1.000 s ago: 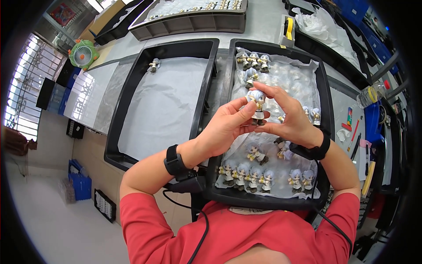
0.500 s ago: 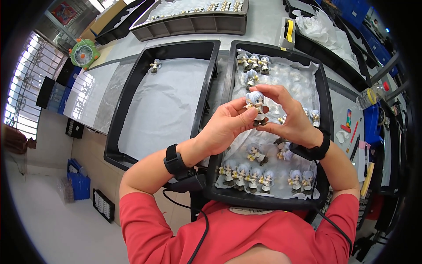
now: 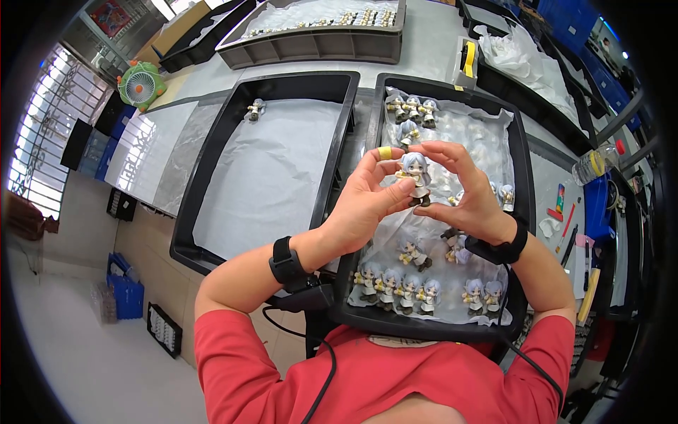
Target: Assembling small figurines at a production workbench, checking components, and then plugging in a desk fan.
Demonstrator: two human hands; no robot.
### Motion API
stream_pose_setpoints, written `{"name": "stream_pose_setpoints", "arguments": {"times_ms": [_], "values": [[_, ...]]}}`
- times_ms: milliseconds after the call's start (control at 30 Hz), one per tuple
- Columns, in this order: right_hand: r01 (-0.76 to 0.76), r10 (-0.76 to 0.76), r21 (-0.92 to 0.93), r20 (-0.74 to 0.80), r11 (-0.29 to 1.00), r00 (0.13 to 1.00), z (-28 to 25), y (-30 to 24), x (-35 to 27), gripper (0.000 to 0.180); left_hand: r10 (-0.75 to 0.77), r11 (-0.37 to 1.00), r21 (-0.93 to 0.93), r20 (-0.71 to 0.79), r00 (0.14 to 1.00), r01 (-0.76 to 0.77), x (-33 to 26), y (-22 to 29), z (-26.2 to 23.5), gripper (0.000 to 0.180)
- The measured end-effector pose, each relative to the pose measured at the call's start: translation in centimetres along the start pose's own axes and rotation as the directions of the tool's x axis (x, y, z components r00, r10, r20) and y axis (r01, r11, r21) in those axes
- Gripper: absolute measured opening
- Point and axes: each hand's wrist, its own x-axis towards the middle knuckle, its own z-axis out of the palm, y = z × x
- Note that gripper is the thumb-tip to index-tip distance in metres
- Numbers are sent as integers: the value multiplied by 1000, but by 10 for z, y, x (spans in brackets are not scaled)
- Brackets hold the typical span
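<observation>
Both hands, left [image 3: 367, 201] and right [image 3: 470, 198], raised, fingers pinching small figurine [image 3: 414, 177] above tray [image 3: 519, 184].

A grey bench [image 3: 438, 42] carries everything. Near, two black trays sit side by side: the left tray [image 3: 212, 177] is lined with white paper, and the right tray [image 3: 519, 169] is lined with clear film. Far left stands a grey crate [image 3: 311, 46], with a green fan [image 3: 140, 85] left of it. At the far right lie a plastic bag [image 3: 519, 53] and a bottle [image 3: 590, 166]; pens [image 3: 567, 230] lie right of the right tray.
</observation>
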Motion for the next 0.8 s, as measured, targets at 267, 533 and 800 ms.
{"name": "stream_pose_setpoints", "arguments": {"times_ms": [267,533,800], "values": [[3,-4,-29,-18,1000,1000,0,2,-2,76,17,998,-65,54,998,-13,0,0,0,36],[-2,2,-8,-18,1000,1000,-2,4,-2,77,-32,987,-155,74,997,43,-1,2,-1,26],[-50,50,14,-6,999,999,-2,5,-2,79,-22,992,-122,60,998,29,-2,3,-1,26]]}}
